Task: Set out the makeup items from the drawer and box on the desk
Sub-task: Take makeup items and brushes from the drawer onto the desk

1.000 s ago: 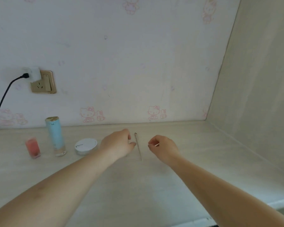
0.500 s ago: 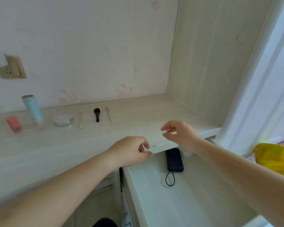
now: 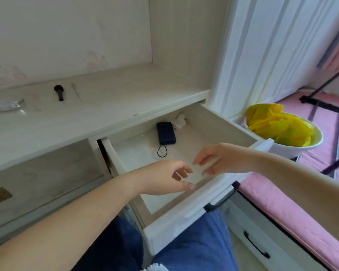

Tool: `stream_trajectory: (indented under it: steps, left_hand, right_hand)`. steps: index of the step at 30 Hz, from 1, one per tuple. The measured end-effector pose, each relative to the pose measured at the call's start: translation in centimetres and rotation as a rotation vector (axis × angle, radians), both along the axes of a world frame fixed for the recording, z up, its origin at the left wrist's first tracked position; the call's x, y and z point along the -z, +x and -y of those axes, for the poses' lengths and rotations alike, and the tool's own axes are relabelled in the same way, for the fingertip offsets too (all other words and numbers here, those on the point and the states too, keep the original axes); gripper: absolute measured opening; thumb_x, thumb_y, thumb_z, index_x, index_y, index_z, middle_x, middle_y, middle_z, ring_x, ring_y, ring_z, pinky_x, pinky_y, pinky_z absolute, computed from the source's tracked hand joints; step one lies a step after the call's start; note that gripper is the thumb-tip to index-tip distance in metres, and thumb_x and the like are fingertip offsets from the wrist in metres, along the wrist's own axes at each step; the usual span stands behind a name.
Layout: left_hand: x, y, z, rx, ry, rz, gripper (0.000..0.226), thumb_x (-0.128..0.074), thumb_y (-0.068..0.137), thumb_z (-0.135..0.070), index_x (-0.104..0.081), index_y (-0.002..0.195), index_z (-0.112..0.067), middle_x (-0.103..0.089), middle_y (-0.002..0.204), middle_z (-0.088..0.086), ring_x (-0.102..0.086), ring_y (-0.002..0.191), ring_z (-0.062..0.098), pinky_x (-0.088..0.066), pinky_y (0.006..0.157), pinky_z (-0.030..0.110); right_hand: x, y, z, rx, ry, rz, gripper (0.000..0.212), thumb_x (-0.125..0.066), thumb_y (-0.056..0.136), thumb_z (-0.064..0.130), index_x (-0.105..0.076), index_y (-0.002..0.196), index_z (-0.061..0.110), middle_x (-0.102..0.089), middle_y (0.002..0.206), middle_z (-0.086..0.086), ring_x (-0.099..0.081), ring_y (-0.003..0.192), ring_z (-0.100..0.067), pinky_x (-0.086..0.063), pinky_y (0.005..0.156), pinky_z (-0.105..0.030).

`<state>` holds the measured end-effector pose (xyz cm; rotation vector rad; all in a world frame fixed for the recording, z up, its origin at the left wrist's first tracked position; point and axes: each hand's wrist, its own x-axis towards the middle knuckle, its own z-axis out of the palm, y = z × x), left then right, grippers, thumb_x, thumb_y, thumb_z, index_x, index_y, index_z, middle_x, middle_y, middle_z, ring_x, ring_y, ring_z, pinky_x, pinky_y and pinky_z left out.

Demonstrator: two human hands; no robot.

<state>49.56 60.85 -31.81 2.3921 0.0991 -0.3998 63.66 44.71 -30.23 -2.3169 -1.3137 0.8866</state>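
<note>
Left hand: your left hand [image 3: 164,178] hangs over the near end of the open drawer [image 3: 184,218], fingers loosely bent and apart, holding nothing; thumb and fingers face inward, which reads as readiness to take something from the drawer floor.
Right hand: your right hand [image 3: 221,158] comes in from the right, just beside the left hand, fingers relaxed and parted with a gap between thumb and forefinger, nothing pinched; the two hands face each other over the same bare patch of drawer floor.
Drawer: it is pulled well out under the desk [image 3: 106,112], so the whole inside lies open to you.
Drawer contents: a dark blue power bank [image 3: 165,133] with a cord loop lies at the far end, with a crumpled white scrap [image 3: 180,121] beside it in the far corner; neither looks like makeup, and I cannot make out any makeup item under your hands.
Set out so far: on the far left of the desk lie a small black brush [image 3: 59,92], a thin pale stick [image 3: 76,92] to its right, and a blurred clear item [image 3: 9,105] at the left edge, spaced in a row so each stays easy to see.
Judgement: the drawer seems nearly spent; the box named in the task is not visible.
</note>
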Motion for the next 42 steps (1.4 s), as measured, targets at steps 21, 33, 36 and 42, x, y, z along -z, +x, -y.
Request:
stream_trajectory:
  steps: [21, 33, 36, 42]
  left_hand:
    - [2.9, -0.8, 1.7, 0.109, 0.179, 0.109, 0.053, -0.063, 0.080, -0.046, -0.041, 0.128, -0.044, -0.049, 0.123, -0.019, -0.051, 0.106, 0.004, -0.045, 0.088, 0.023]
    - [2.8, 0.6, -1.2, -0.017, 0.290, 0.206, 0.049, -0.058, 0.086, -0.039, -0.044, 0.132, -0.043, -0.056, 0.119, -0.013, -0.053, 0.102, 0.007, -0.048, 0.088, 0.030]
    - [2.8, 0.9, -2.3, -0.049, 0.332, 0.250, 0.054, -0.058, 0.085, -0.040, -0.040, 0.135, -0.043, -0.057, 0.121, -0.012, -0.054, 0.105, 0.010, -0.048, 0.087, 0.030]
    - [3.2, 1.6, -4.7, -0.113, 0.587, 0.403, 0.085, -0.055, 0.085, -0.053, -0.012, 0.150, -0.020, -0.018, 0.158, 0.000, -0.004, 0.148, 0.018, -0.009, 0.118, 0.033]
  right_hand:
    - [2.4, -0.6, 1.3, -0.271, -0.037, 0.381, 0.029, -0.067, 0.083, 0.037, -0.060, 0.112, 0.037, -0.064, 0.110, 0.016, -0.059, 0.100, -0.009, -0.049, 0.088, -0.034]
    - [2.3, 1.8, -2.6, -0.238, 0.041, 0.411, 0.031, -0.067, 0.085, 0.032, -0.062, 0.115, 0.027, -0.063, 0.122, 0.014, -0.058, 0.110, -0.009, -0.045, 0.094, -0.030]
    - [2.5, 2.5, -4.1, -0.250, 0.060, 0.452, 0.035, -0.068, 0.083, 0.034, -0.060, 0.117, 0.029, -0.058, 0.124, 0.013, -0.056, 0.112, -0.012, -0.046, 0.093, -0.036]
    - [2.8, 3.5, -6.8, -0.249, 0.169, 0.644, 0.071, -0.071, 0.078, 0.043, -0.040, 0.140, 0.030, -0.038, 0.147, 0.004, -0.031, 0.137, -0.018, -0.029, 0.113, -0.038]
